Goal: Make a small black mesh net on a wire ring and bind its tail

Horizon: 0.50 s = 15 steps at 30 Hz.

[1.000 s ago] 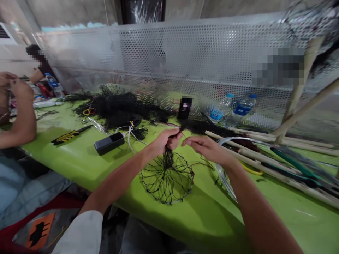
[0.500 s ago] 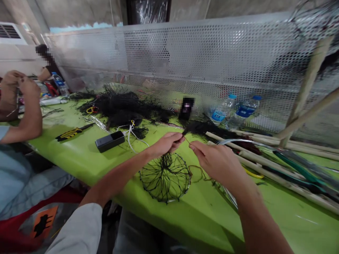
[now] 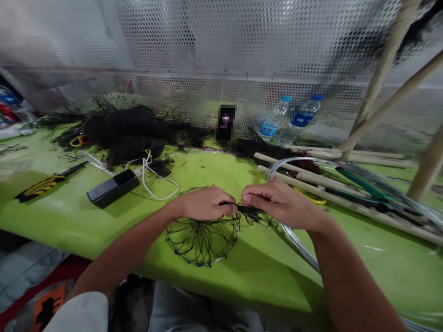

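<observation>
Honestly, the weak spot is the neck of the netted ring (image 3: 201, 236), which sits over the bench (image 3: 258, 281) at six o'clock from my left hand (image 3: 207, 204). That hand is closed around the gathered mesh, with loose black strands (image 3: 252, 212) sticking out toward three o'clock; if my grip slackened, I judge the gathers could fan open. My right hand (image 3: 277, 203) is pinched thumb to finger just beside them, though I cannot tell what is between the tips. A stray strand could get caught there, and the wire coil (image 3: 298, 243), running off at five o'clock from that hand, could snag the mesh.

Half a second ago my hands were farther apart, a thin thread stretched between them; now they nearly meet and I cannot make it out. The strands, then aimed toward one o'clock, now lie toward three.
</observation>
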Each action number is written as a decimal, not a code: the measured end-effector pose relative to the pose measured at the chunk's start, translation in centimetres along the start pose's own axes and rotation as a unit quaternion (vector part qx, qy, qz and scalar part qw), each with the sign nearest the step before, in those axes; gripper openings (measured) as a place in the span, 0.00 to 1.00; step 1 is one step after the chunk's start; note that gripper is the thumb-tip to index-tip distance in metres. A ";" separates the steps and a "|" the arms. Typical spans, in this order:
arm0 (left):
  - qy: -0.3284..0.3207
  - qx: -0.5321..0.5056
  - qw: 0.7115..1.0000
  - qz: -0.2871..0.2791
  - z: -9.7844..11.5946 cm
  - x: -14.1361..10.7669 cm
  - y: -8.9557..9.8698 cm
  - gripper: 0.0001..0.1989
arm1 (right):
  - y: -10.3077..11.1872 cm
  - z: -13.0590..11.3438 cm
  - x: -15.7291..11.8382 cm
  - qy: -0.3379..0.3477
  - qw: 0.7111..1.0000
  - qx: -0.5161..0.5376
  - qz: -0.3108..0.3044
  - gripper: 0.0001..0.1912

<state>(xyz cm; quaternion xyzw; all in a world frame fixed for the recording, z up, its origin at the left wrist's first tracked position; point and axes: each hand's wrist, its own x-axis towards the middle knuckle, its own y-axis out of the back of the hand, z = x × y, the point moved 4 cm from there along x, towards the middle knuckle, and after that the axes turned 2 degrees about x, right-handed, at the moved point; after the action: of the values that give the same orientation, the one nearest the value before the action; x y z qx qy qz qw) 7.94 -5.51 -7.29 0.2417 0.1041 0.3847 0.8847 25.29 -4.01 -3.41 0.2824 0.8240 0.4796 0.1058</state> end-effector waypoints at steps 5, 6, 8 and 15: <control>0.048 -0.015 0.981 0.189 -1.5 0.4 0.3 0.15 | -2.9 -2.5 -0.1 -0.019 0.936 -0.327 0.130 0.13; 0.049 -0.040 0.977 0.205 -1.8 0.4 0.3 0.17 | -3.5 -2.5 -0.2 -0.007 0.927 -0.339 0.160 0.14; 0.043 -0.094 0.971 0.216 -2.5 0.0 0.4 0.20 | -4.3 -1.6 -0.7 0.015 0.932 -0.300 0.203 0.16; 0.004 -0.268 0.963 0.003 -2.2 -3.5 -1.4 0.27 | -5.5 2.3 -0.6 0.038 0.982 0.173 0.065 0.20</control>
<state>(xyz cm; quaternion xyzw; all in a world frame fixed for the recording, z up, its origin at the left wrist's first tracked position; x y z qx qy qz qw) 5.65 -8.11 -9.92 -0.0057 0.0002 0.4027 0.9153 24.81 -4.77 -9.29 0.3310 0.8777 0.3464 -0.0070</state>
